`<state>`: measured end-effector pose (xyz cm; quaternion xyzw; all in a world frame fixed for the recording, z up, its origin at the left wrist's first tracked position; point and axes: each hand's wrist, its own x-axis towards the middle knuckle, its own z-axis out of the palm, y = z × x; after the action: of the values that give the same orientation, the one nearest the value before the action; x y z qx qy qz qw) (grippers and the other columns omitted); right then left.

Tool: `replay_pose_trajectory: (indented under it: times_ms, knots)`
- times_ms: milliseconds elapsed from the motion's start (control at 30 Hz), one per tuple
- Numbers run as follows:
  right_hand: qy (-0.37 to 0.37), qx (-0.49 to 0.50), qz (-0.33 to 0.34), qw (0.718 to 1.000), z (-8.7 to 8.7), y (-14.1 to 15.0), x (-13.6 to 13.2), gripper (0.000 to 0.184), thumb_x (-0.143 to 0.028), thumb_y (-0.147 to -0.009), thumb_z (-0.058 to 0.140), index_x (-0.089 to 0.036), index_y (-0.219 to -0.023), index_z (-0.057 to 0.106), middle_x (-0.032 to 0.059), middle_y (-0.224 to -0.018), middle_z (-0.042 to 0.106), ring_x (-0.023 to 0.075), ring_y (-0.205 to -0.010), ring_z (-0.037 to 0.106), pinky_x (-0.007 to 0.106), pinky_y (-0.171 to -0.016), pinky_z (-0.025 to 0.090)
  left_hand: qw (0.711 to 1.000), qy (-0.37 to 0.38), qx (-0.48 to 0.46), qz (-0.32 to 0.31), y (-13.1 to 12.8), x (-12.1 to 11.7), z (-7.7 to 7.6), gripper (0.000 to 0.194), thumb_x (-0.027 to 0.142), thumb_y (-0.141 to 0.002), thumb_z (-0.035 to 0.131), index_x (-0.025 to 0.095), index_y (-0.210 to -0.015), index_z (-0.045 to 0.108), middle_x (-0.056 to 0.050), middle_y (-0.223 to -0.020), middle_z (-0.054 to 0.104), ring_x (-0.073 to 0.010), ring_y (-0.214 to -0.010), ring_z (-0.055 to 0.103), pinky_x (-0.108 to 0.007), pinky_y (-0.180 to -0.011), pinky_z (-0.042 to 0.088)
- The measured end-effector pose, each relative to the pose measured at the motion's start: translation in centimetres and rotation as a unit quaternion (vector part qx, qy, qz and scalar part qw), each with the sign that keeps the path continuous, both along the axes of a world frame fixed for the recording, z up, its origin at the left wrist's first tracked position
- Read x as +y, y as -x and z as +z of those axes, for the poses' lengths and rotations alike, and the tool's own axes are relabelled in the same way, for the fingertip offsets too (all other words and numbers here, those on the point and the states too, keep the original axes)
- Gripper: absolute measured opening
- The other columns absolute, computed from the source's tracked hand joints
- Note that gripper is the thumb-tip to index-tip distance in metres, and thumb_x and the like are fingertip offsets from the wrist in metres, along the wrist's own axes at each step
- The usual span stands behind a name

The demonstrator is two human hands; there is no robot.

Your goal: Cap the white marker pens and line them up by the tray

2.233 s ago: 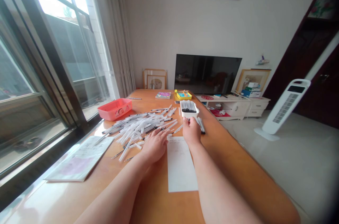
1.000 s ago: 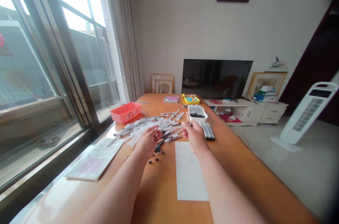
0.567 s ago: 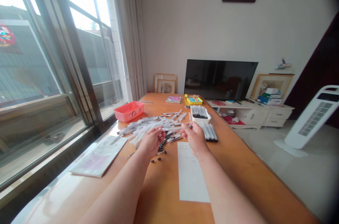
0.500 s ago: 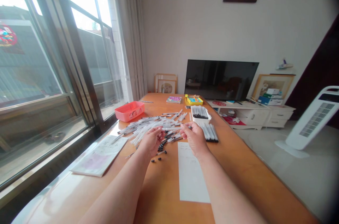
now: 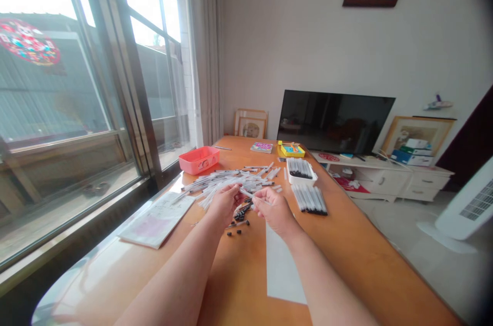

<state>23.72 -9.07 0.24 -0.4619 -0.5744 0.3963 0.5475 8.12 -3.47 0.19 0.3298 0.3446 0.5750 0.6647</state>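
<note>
Both my hands are raised just above the orange wooden table [image 5: 354,264], close together. My left hand [image 5: 224,204] and my right hand [image 5: 274,209] are each pinched on the same thin white pen [image 5: 248,194], which spans the gap between them. Behind them lies a big loose pile of white pens [image 5: 227,182]. Small black caps and pen parts [image 5: 239,213] are scattered below my left hand. A white sheet of paper [image 5: 283,264] lies under my right forearm.
A white box of black-capped pens [image 5: 301,171] stands at the back, with a row of finished pens [image 5: 310,198] laid beside it. A pink tray [image 5: 198,159], a booklet [image 5: 157,219], a yellow box [image 5: 291,150] and a small book [image 5: 262,147] also sit on the table. Windows run along the left.
My left hand lifted off the pen pile and met my right hand in the air. Both hands drew closer on one pen. The camera has turned slightly left.
</note>
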Motion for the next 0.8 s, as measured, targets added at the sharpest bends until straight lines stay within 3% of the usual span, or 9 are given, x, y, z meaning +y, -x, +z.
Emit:
replay_pose_trajectory:
  times_ms: [167, 400, 567, 800]
  knots:
    - [-0.067, -0.088, -0.052, 0.992, -1.0, 0.7, 0.3, 0.016, -0.037, -0.088, 0.063, -0.022, -0.089, 0.062, 0.0002, -0.074, 0.067, 0.0166, -0.066, 0.061, 0.027, -0.061, 0.047, 0.999, 0.018, -0.012, 0.028, -0.4, -0.4, 0.1, 0.007, 0.013, -0.091, 0.063, 0.013, -0.089, 0.069, -0.006, -0.077, 0.071, -0.0101, -0.064, 0.064, -0.021, -0.067, 0.053]
    - [-0.127, -0.147, -0.083, 0.977, -0.4, 1.4, -0.4, 0.013, -0.033, -0.091, 0.059, -0.021, -0.089, 0.064, 0.0014, -0.078, 0.069, 0.0177, -0.072, 0.062, 0.028, -0.069, 0.047, 0.998, 0.034, -0.025, 0.049, -1.0, -1.0, 0.6, 0.005, 0.016, -0.087, 0.069, 0.015, -0.083, 0.068, -0.005, -0.073, 0.071, -0.0102, -0.061, 0.063, -0.020, -0.063, 0.052]
    - [-0.132, -0.142, -0.091, 0.977, -0.3, 1.5, -0.4, 0.014, -0.032, -0.090, 0.060, -0.020, -0.091, 0.066, 0.0025, -0.081, 0.070, 0.0184, -0.075, 0.064, 0.029, -0.072, 0.048, 0.998, 0.020, -0.028, 0.054, -1.3, -1.2, 0.9, 0.009, 0.019, -0.084, 0.074, 0.015, -0.081, 0.067, -0.003, -0.069, 0.068, -0.0088, -0.058, 0.061, -0.019, -0.060, 0.050]
    - [-0.109, -0.106, -0.076, 0.985, -0.3, 1.5, -0.4, 0.017, -0.038, -0.090, 0.062, -0.021, -0.089, 0.064, 0.0020, -0.079, 0.070, 0.0180, -0.073, 0.063, 0.029, -0.069, 0.049, 0.998, 0.030, -0.034, 0.051, -1.3, -1.2, 0.7, 0.005, 0.016, -0.088, 0.069, 0.015, -0.084, 0.068, -0.004, -0.072, 0.069, -0.0089, -0.058, 0.061, -0.020, -0.061, 0.051]
